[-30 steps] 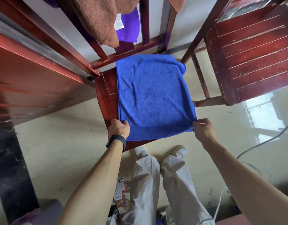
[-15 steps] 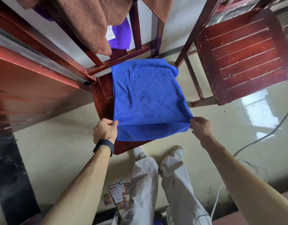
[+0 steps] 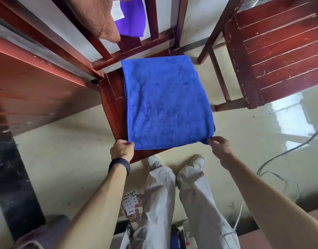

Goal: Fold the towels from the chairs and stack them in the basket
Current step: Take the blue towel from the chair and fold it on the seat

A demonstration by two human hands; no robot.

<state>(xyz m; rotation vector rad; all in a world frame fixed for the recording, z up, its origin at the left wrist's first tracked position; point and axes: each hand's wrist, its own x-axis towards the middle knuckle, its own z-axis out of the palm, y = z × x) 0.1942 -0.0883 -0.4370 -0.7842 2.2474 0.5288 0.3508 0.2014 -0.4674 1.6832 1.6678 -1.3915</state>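
Note:
A blue towel (image 3: 165,105), folded into a flat rectangle, lies on the seat of a dark red wooden chair (image 3: 110,105) in front of me. My left hand (image 3: 122,150) pinches its near left corner. At the near right corner, my right hand (image 3: 220,146) pinches the cloth between thumb and fingers. A brown towel (image 3: 99,18) and a purple towel (image 3: 132,17) hang over the chair's backrest at the top. No basket is in view.
A second red slatted chair (image 3: 276,51) stands at the right. A red wooden surface (image 3: 29,90) runs along the left. Playing cards (image 3: 130,205) lie on the pale floor by my feet. A cable (image 3: 280,155) trails on the floor at the right.
The towel's far edge, bunched at its right corner before, now lies straight and flat. Both hands still hold the near corners and have pulled slightly toward me.

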